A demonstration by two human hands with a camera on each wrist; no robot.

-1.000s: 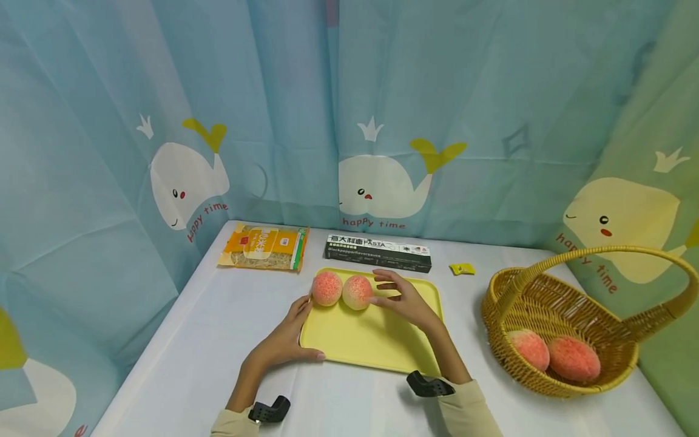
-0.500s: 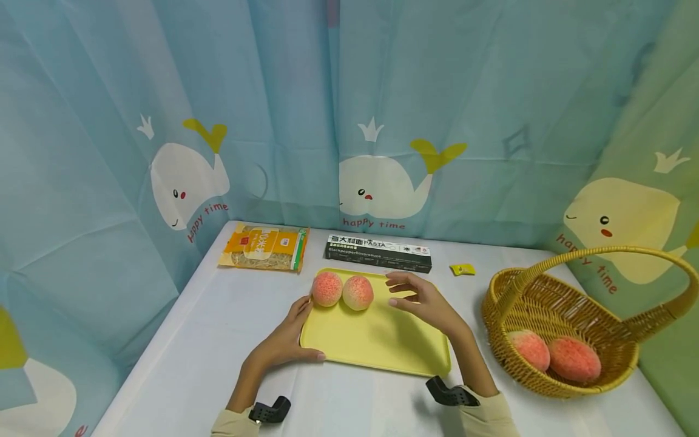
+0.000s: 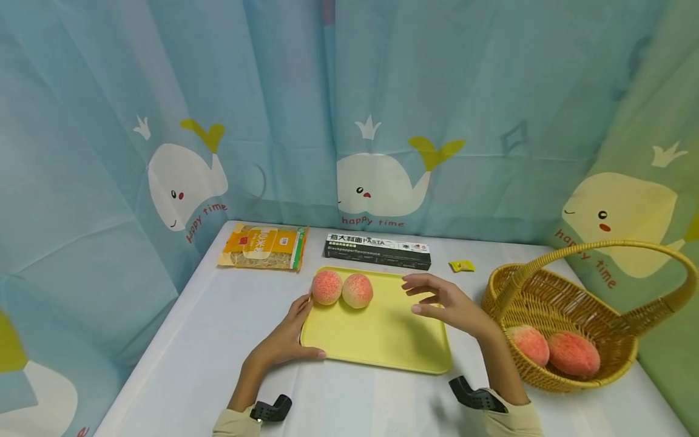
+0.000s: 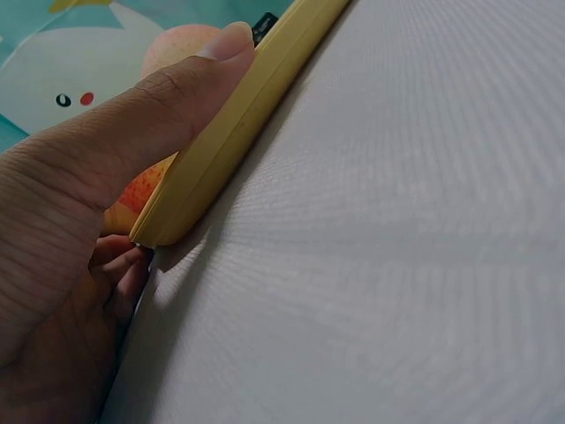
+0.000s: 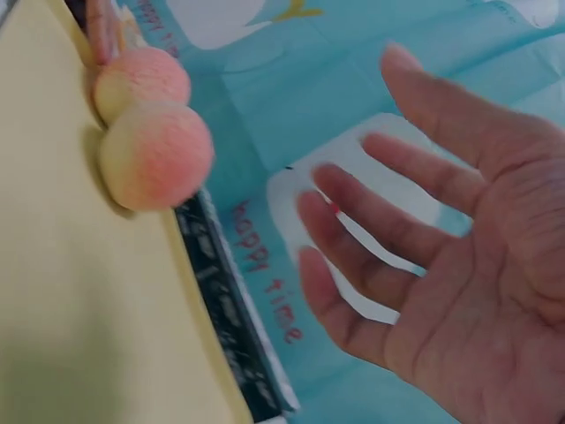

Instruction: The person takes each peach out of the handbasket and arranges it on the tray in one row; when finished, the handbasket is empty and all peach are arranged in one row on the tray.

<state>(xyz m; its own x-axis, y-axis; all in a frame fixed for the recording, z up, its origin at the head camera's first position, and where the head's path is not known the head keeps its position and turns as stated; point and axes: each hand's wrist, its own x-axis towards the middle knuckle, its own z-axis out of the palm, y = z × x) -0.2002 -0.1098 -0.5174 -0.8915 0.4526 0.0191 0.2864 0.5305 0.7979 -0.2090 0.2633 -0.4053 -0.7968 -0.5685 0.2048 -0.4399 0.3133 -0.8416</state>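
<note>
Two pink-and-cream peaches, a left peach [image 3: 326,287] and a right peach [image 3: 357,291], sit side by side in the far left corner of a yellow tray [image 3: 377,337]. My left hand [image 3: 284,337] holds the tray at its near left corner, the thumb [image 4: 190,102] along the front rim and the fingers by the left side. Over the right part of the tray hovers my right hand [image 3: 450,306], fingers spread and loosely bent with nothing in them. The right wrist view shows its bare palm [image 5: 477,291] facing the camera, apart from the peaches.
A wicker basket [image 3: 499,291] with a tall handle holds two more peaches [image 3: 573,353] at the right. Behind the tray lie a black-and-white pasta box [image 3: 377,252] and a small yellow packet [image 3: 462,266]. An orange food bag [image 3: 264,247] lies back left, before a whale-print curtain [image 3: 295,121].
My right hand has drawn away from the right peach, moving rightward over the tray with its fingers loose. The left hand and both peaches on the tray stay put.
</note>
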